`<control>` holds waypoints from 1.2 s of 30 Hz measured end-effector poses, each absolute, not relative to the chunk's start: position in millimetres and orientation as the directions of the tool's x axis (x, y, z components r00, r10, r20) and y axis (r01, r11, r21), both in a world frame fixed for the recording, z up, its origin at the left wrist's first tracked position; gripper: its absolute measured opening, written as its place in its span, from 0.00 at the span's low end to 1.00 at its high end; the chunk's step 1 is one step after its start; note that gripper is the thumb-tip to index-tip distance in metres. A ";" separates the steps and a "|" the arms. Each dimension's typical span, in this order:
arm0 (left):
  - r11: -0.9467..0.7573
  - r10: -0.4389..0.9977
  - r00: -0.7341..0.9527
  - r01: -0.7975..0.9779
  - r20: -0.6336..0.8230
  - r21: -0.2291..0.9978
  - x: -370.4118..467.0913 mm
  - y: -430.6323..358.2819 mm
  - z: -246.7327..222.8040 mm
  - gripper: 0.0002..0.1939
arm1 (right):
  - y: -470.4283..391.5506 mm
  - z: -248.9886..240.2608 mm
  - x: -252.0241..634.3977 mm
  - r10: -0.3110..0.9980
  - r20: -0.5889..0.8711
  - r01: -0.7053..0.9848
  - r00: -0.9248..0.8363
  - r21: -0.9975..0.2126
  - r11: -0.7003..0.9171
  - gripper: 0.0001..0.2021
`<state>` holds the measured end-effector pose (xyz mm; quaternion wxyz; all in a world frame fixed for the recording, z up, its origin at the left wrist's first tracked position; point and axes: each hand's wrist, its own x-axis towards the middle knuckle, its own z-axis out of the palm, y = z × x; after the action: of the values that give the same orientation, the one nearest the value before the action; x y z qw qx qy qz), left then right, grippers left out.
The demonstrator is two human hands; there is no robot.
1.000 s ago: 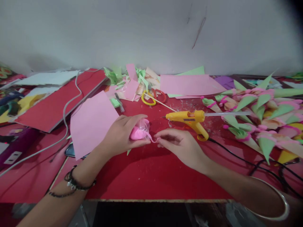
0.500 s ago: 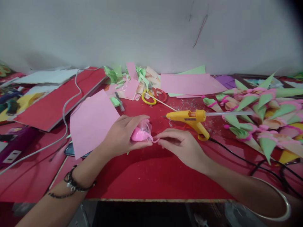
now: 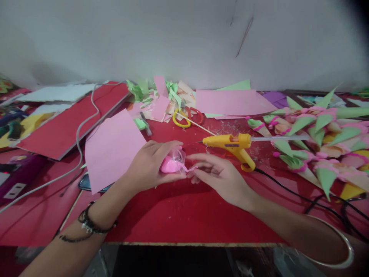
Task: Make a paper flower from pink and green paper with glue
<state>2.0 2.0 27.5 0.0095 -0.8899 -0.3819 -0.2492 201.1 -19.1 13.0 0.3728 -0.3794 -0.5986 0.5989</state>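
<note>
Over the red table, my left hand [image 3: 152, 163] is wrapped round a small clear bag [image 3: 170, 164] with bright pink soft material inside. A thin pink strand [image 3: 190, 168] comes out of the bag's right side. The thumb and fingers of my right hand [image 3: 215, 171] close on the strand's free end. Behind my right hand, a yellow glue gun [image 3: 227, 141] lies with its nozzle facing left and a clear stick in its back.
Pink paper [image 3: 113, 150] lies left over a phone. Scissors [image 3: 181, 118] and paper scraps [image 3: 160, 104] are behind the hands. Paper flowers [image 3: 317, 134] cover the right side, near a black cord [image 3: 284, 187]. A grey cable [image 3: 77, 134] crosses the left.
The fingers of my right hand have shifted slightly on the pink strand, with the index finger raised and more spread. The strand's end now shows above the thumb. My left hand stays in place.
</note>
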 end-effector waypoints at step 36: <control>-0.688 0.710 0.582 0.692 0.397 0.216 4.2 1.9 26.2 0.31 | -18.9 16.4 200.7 0.834 -0.127 -0.013 -0.537 -0.987 -0.159 0.07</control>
<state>4.2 1.9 26.2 -0.0189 -0.8891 -0.3943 -0.2318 200.7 -18.9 16.4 0.3163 -0.3623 -0.5660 0.6696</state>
